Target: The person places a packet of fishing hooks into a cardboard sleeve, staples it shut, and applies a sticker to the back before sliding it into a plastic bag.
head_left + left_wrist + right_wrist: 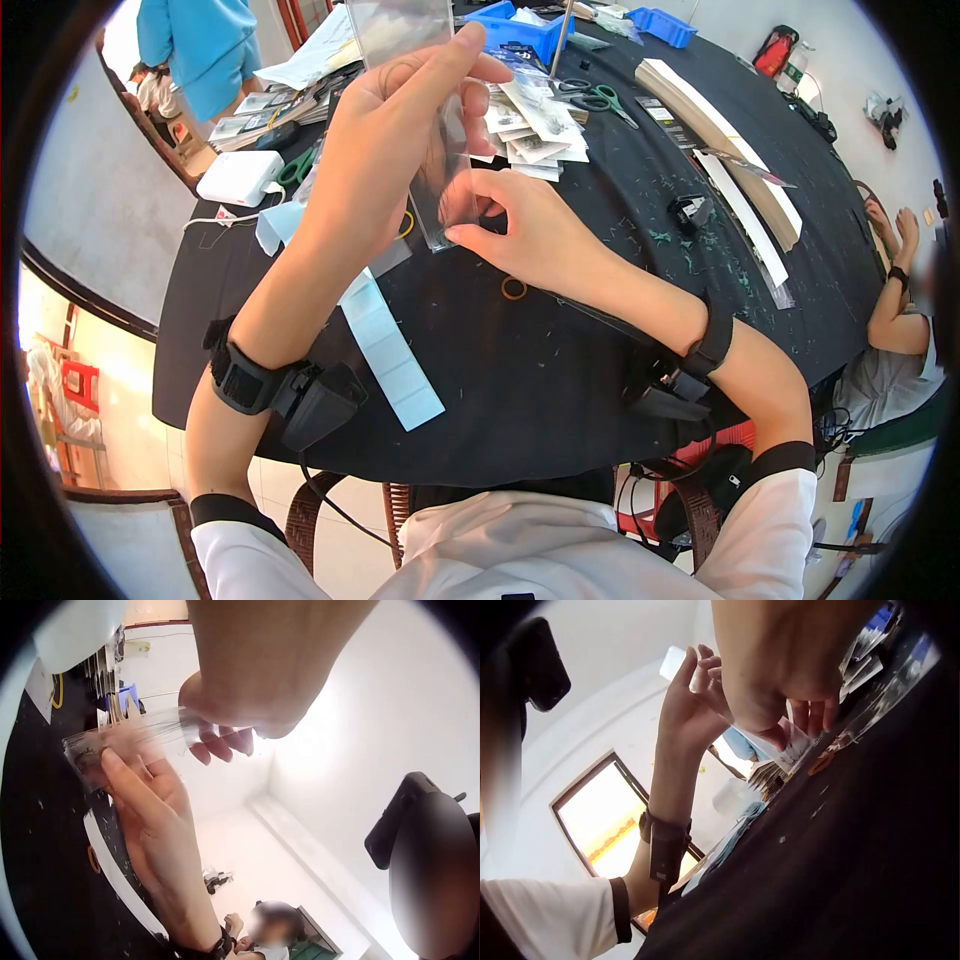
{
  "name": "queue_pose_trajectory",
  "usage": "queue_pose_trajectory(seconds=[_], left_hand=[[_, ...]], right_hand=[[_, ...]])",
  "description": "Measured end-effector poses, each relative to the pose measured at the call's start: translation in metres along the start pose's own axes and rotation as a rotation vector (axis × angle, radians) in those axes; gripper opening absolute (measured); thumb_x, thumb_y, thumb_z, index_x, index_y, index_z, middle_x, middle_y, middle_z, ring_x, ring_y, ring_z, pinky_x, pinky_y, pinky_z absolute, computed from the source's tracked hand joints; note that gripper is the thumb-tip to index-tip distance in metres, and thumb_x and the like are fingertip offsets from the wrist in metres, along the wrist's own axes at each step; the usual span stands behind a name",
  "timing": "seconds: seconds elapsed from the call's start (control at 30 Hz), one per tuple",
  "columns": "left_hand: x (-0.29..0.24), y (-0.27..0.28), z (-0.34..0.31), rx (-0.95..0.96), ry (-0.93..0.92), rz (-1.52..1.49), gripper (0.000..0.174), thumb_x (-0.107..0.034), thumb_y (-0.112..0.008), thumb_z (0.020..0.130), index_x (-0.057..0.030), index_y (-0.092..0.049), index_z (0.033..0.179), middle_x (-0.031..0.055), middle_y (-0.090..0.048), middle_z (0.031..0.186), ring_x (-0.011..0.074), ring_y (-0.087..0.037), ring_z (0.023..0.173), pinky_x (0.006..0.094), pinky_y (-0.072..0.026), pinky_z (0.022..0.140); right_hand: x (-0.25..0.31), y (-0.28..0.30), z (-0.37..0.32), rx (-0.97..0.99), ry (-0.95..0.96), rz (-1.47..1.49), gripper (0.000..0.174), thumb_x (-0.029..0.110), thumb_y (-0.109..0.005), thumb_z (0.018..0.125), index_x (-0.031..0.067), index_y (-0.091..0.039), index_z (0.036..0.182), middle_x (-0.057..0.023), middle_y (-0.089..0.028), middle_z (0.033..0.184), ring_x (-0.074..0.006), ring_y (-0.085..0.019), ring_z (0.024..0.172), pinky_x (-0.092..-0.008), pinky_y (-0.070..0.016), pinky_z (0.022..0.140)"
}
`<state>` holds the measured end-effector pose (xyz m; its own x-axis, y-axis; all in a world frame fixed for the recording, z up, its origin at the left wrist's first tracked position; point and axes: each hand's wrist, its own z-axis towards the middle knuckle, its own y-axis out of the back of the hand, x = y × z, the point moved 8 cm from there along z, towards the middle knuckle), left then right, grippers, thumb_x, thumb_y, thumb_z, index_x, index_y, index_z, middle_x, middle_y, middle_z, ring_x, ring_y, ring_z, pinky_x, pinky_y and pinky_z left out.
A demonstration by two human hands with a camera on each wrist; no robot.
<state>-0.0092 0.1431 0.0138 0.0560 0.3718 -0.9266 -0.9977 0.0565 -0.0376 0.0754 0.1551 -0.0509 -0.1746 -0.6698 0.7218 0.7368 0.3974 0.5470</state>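
A: Quick, the left hand (385,150)?
B: Its grip wraps a clear flat plastic sleeve (405,35), upright above the black round counter (560,370).
A: And the right hand (525,235)?
B: It pinches the sleeve's lower edge. Possibly something dark inside, too blurry.
A: Underneath?
B: An orange rubber band (513,288) and a pale blue label strip (395,365) on the counter.

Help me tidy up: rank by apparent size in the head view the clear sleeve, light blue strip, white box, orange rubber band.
1. clear sleeve and light blue strip: alike, and the sleeve is held nearer the camera, so unranked.
2. white box.
3. orange rubber band.
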Motion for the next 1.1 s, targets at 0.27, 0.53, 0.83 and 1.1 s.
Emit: queue_pose_trajectory(seconds=[0.27,0.53,0.83,1.1], left_hand=[[0.004,0.0,-0.001,0.033,-0.004,0.034,0.033,-0.032,-0.057,0.089,-0.0021,-0.061,0.1,0.0004,-0.057,0.079,0.0125,-0.062,0.075,0.0237,-0.0469,0.073],[0.006,-0.001,-0.001,0.039,-0.019,0.056,0.029,-0.031,-0.057,0.09,-0.0023,-0.06,0.095,-0.002,-0.055,0.071,0.0102,-0.061,0.069,0.0239,-0.0476,0.067],[0.009,-0.002,-0.001,-0.018,0.05,0.019,0.03,-0.033,-0.058,0.091,-0.0041,-0.058,0.083,-0.0045,-0.048,0.062,0.0072,-0.054,0.055,0.0212,-0.0476,0.06],[0.008,-0.005,-0.003,-0.095,0.003,-0.078,0.034,-0.033,-0.065,0.085,0.0008,-0.064,0.079,-0.0005,-0.053,0.059,0.0052,-0.053,0.053,0.0185,-0.0455,0.051]], right_hand=[[-0.007,0.001,-0.003,0.01,-0.043,-0.073,0.006,0.008,-0.066,0.073,0.0066,-0.061,0.076,-0.0063,-0.064,0.072,-0.0253,-0.059,0.074,-0.0377,-0.0459,0.069],[-0.009,0.0,-0.005,-0.017,-0.033,-0.101,0.006,0.008,-0.066,0.074,0.007,-0.061,0.077,-0.0062,-0.063,0.072,-0.0248,-0.058,0.075,-0.0384,-0.0455,0.069],[0.003,-0.002,-0.002,0.008,-0.004,-0.097,0.02,0.016,-0.07,0.075,0.0067,-0.058,0.089,-0.0042,-0.062,0.084,-0.0221,-0.056,0.083,-0.0353,-0.0436,0.079],[0.018,0.002,0.002,-0.222,0.091,0.285,0.051,0.016,-0.075,0.073,0.0049,-0.04,0.108,-0.0098,-0.053,0.102,-0.0185,-0.053,0.101,-0.0335,-0.0398,0.091]])
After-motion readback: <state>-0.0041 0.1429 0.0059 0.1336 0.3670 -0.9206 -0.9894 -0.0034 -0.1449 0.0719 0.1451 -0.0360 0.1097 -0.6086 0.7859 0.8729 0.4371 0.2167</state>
